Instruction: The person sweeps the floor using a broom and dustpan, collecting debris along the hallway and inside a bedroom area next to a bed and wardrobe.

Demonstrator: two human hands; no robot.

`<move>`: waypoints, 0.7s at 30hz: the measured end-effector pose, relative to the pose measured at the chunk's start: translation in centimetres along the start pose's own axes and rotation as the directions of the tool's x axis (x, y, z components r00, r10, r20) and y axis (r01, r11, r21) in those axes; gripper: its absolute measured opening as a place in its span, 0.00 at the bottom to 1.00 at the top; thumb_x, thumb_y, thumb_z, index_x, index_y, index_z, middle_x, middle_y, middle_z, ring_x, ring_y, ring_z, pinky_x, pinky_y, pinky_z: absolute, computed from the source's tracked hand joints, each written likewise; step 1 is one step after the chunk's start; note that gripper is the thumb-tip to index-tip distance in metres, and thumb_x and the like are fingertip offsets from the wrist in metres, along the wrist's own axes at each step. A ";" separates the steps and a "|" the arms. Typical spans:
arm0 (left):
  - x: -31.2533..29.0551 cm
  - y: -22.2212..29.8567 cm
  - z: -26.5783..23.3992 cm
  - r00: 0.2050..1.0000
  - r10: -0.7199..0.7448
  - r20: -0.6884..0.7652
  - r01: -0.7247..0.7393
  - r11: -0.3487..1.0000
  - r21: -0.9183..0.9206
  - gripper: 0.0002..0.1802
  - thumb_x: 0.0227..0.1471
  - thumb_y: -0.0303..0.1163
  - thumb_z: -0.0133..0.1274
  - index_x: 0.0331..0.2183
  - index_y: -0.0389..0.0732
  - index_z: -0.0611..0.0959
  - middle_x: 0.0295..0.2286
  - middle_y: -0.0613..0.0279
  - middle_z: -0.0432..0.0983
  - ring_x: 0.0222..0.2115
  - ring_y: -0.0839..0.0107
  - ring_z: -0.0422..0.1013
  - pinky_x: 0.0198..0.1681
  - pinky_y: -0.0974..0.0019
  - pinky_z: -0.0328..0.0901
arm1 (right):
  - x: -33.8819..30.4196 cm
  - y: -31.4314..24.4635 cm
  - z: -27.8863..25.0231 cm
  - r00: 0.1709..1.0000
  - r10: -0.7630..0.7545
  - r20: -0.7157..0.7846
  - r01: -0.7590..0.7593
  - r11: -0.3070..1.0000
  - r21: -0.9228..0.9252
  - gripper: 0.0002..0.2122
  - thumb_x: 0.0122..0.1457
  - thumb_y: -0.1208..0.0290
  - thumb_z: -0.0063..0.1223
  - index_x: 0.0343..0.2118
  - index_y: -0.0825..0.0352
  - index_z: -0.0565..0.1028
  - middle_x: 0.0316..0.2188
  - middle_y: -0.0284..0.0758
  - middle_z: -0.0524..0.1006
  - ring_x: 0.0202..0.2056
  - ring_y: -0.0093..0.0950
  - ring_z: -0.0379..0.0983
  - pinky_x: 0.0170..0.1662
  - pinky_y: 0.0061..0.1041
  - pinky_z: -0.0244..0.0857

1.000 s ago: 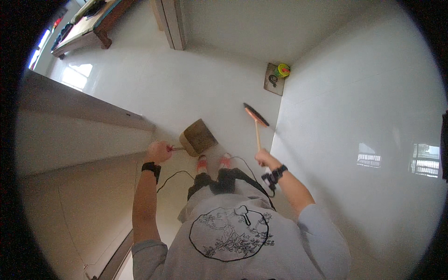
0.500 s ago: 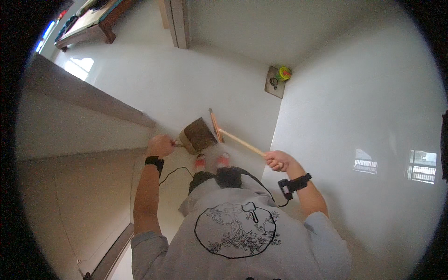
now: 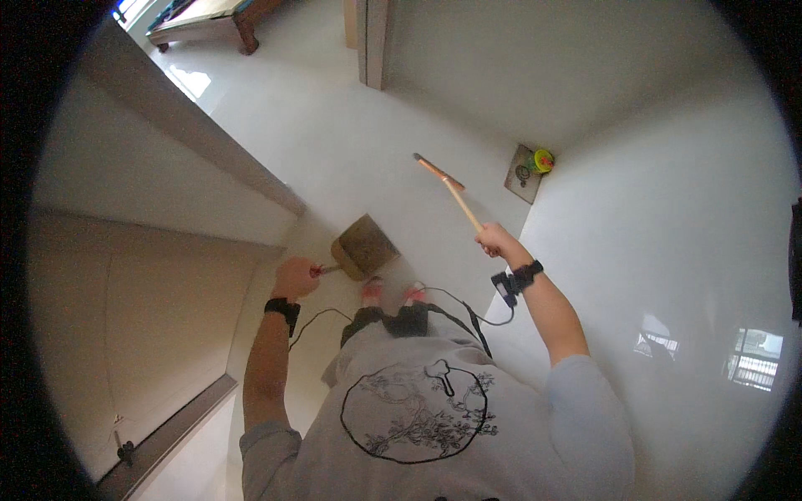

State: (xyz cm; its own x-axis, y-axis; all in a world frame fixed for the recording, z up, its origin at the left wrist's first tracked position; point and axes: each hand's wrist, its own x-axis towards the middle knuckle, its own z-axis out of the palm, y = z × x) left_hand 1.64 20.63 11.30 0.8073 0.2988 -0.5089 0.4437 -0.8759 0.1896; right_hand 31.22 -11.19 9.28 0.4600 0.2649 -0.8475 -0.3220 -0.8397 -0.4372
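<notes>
My left hand (image 3: 296,277) is closed around the short handle of a brown dustpan (image 3: 368,246), which is low over the floor just ahead of my feet; whether it touches the floor I cannot tell. In my right hand (image 3: 499,241) is the light wooden handle of a broom (image 3: 463,207). Its narrow orange-brown head lies across the handle's far end, beyond the dustpan and to its right, apart from it. Any dirt in the pan is too blurred to make out.
A square floor drain plate (image 3: 520,179) with a yellow-green tub (image 3: 542,161) beside it sits by the right wall. Left of me stands a beige door (image 3: 159,309) with a frame. A wooden piece of furniture (image 3: 209,29) is far left. Cables hang near my legs.
The broom has swung forward and right, away from the dustpan, with my right hand moving forward. My left hand and the dustpan shift slightly rightward in view, as the whole view has turned.
</notes>
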 end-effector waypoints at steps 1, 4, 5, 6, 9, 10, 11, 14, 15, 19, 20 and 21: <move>-0.5 0.0 -0.2 0.999 -0.030 -0.030 0.029 1.000 -0.009 0.09 0.38 0.36 0.49 0.23 0.43 0.80 0.20 0.60 0.73 0.21 0.64 0.68 0.25 0.65 0.62 | 1.8 -0.4 0.3 0.997 0.006 -0.077 -0.008 1.000 -0.027 0.02 0.44 0.77 0.42 0.20 0.69 0.66 0.10 0.31 0.65 0.09 0.21 0.61 0.09 0.20 0.54; -1.3 -0.7 1.1 0.993 -0.118 -0.001 0.117 0.989 -0.090 0.13 0.38 0.40 0.48 0.22 0.41 0.79 0.22 0.54 0.73 0.24 0.57 0.68 0.28 0.58 0.63 | 6.2 -0.7 1.4 0.986 0.045 -0.160 -0.057 0.996 -0.071 0.04 0.43 0.78 0.41 0.21 0.70 0.68 0.11 0.34 0.67 0.10 0.22 0.62 0.11 0.21 0.55; -1.1 -0.8 1.4 0.993 -0.120 0.000 0.119 0.989 -0.086 0.13 0.38 0.40 0.48 0.22 0.41 0.79 0.22 0.54 0.73 0.24 0.57 0.68 0.28 0.58 0.63 | 7.2 -0.6 1.5 0.980 0.087 -0.178 -0.104 0.991 -0.085 0.04 0.43 0.78 0.41 0.22 0.71 0.69 0.11 0.35 0.68 0.11 0.23 0.63 0.11 0.21 0.56; -1.2 -0.9 1.4 0.989 -0.147 0.020 0.148 0.984 -0.094 0.11 0.38 0.38 0.48 0.22 0.42 0.79 0.21 0.58 0.73 0.22 0.62 0.68 0.26 0.61 0.63 | 7.4 -0.7 2.1 0.982 0.087 -0.168 -0.103 0.991 -0.089 0.04 0.43 0.78 0.41 0.22 0.71 0.69 0.11 0.35 0.68 0.11 0.23 0.63 0.11 0.21 0.56; -0.3 -0.5 1.2 0.983 -0.180 0.020 0.181 0.978 -0.101 0.09 0.38 0.36 0.49 0.23 0.43 0.80 0.20 0.62 0.73 0.21 0.67 0.68 0.25 0.64 0.62 | 6.8 -0.2 4.8 0.972 0.115 -0.205 -0.170 0.947 -0.274 0.05 0.43 0.78 0.42 0.22 0.74 0.69 0.13 0.38 0.70 0.12 0.26 0.66 0.13 0.23 0.59; -0.5 -0.5 1.5 0.979 -0.203 -0.008 0.201 0.974 -0.105 0.09 0.38 0.36 0.49 0.23 0.43 0.80 0.20 0.62 0.73 0.22 0.67 0.69 0.26 0.64 0.62 | 5.6 0.0 6.1 0.989 0.051 -0.137 -0.095 0.935 -0.342 0.06 0.43 0.78 0.42 0.25 0.74 0.69 0.14 0.39 0.71 0.13 0.28 0.67 0.13 0.24 0.60; -0.5 -0.9 1.8 0.976 -0.216 -0.002 0.214 0.971 -0.109 0.09 0.38 0.36 0.49 0.23 0.43 0.80 0.20 0.62 0.73 0.22 0.67 0.69 0.26 0.64 0.62 | 4.1 0.4 7.3 0.998 -0.010 -0.064 -0.017 0.915 -0.402 0.08 0.43 0.78 0.42 0.28 0.75 0.68 0.14 0.40 0.71 0.13 0.30 0.68 0.14 0.26 0.61; 0.4 -1.1 1.7 0.984 -0.179 -0.014 0.176 0.977 -0.122 0.09 0.37 0.36 0.50 0.23 0.43 0.80 0.19 0.62 0.73 0.22 0.67 0.69 0.26 0.64 0.63 | -0.2 3.6 9.8 0.999 -0.024 -0.021 0.012 0.893 -0.450 0.18 0.43 0.82 0.38 0.41 0.70 0.60 0.14 0.42 0.71 0.13 0.31 0.69 0.12 0.28 0.64; 0.5 -1.1 1.2 0.985 -0.174 -0.003 0.172 0.980 -0.102 0.09 0.37 0.36 0.50 0.23 0.43 0.80 0.19 0.61 0.73 0.21 0.66 0.69 0.26 0.64 0.63 | -1.3 4.7 10.6 1.000 -0.022 0.015 0.027 0.879 -0.476 0.20 0.43 0.81 0.39 0.44 0.69 0.58 0.13 0.42 0.71 0.13 0.32 0.69 0.12 0.28 0.64; 0.6 -1.7 2.0 0.977 -0.202 0.063 0.208 0.973 -0.097 0.09 0.36 0.36 0.51 0.22 0.43 0.79 0.20 0.61 0.73 0.21 0.66 0.69 0.26 0.65 0.63 | -8.0 5.9 13.0 0.988 -0.063 0.144 0.129 0.848 -0.514 0.21 0.43 0.78 0.40 0.45 0.66 0.58 0.13 0.40 0.69 0.12 0.29 0.67 0.12 0.26 0.62; 0.8 -1.5 1.9 0.978 -0.200 0.058 0.205 0.974 -0.099 0.09 0.36 0.36 0.51 0.22 0.43 0.79 0.20 0.61 0.73 0.21 0.66 0.69 0.26 0.65 0.63 | -8.9 5.7 12.7 0.982 -0.093 0.164 0.164 0.845 -0.508 0.20 0.43 0.77 0.41 0.44 0.66 0.60 0.13 0.37 0.68 0.11 0.27 0.65 0.11 0.24 0.60; 1.1 -1.3 1.7 0.981 -0.188 0.054 0.192 0.978 -0.082 0.08 0.36 0.36 0.51 0.21 0.42 0.79 0.19 0.61 0.73 0.21 0.66 0.69 0.26 0.65 0.63 | -9.2 5.6 12.1 0.984 -0.096 0.153 0.161 0.849 -0.504 0.20 0.43 0.77 0.41 0.44 0.66 0.60 0.13 0.37 0.68 0.11 0.27 0.65 0.11 0.24 0.60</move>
State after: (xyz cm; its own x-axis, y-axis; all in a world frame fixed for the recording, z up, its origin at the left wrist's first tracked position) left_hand 1.23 21.46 9.05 0.6871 0.4371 -0.5804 0.6208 -0.7682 0.1564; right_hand 15.19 -12.59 11.02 0.3562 0.4135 -0.8379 0.2180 -0.9088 -0.3558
